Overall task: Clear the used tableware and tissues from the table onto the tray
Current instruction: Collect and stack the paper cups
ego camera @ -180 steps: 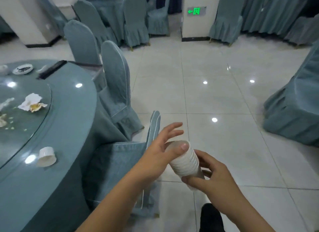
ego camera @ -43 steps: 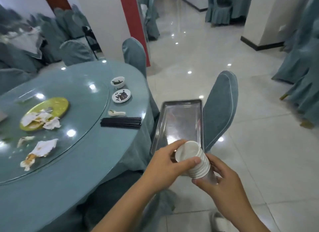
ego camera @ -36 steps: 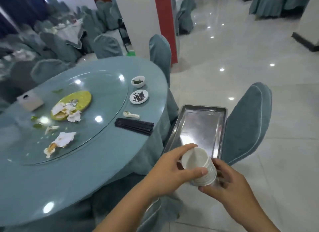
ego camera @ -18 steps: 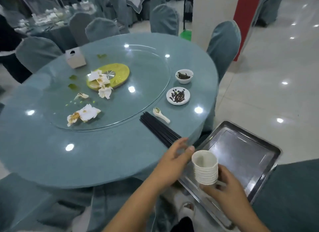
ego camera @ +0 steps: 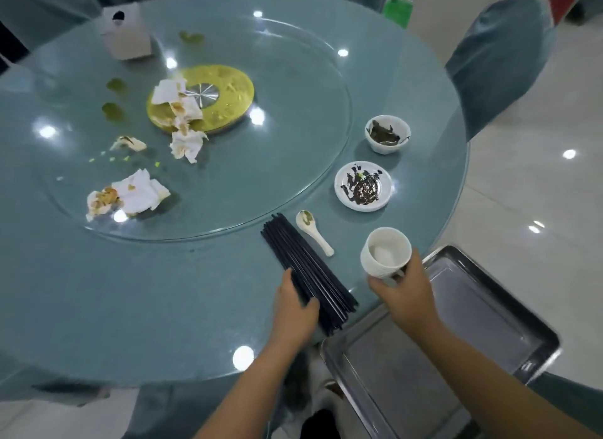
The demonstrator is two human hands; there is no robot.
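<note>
My right hand (ego camera: 406, 295) grips a stack of white cups (ego camera: 385, 252) above the table's near edge, beside the steel tray (ego camera: 450, 337). My left hand (ego camera: 293, 311) rests on the near end of a bundle of black chopsticks (ego camera: 303, 269), thumb over it. Right of the chopsticks lies a white spoon (ego camera: 315, 233). Beyond it stand a dirty saucer (ego camera: 363, 186) and a small bowl (ego camera: 387, 134) with dark residue. Crumpled tissues (ego camera: 130, 193) lie on the glass turntable (ego camera: 277, 164), some on its gold centre disc (ego camera: 225, 95).
The round blue table (ego camera: 130, 301) fills the left. A tissue box (ego camera: 125, 33) stands at the back left. Green scraps dot the glass. A covered chair (ego camera: 496, 56) stands at the far right; the tray sits on another chair at the lower right.
The view swung from the floor to the table and came closer. My left hand let go of the cup stack and moved onto the chopsticks. My right hand kept the cups.
</note>
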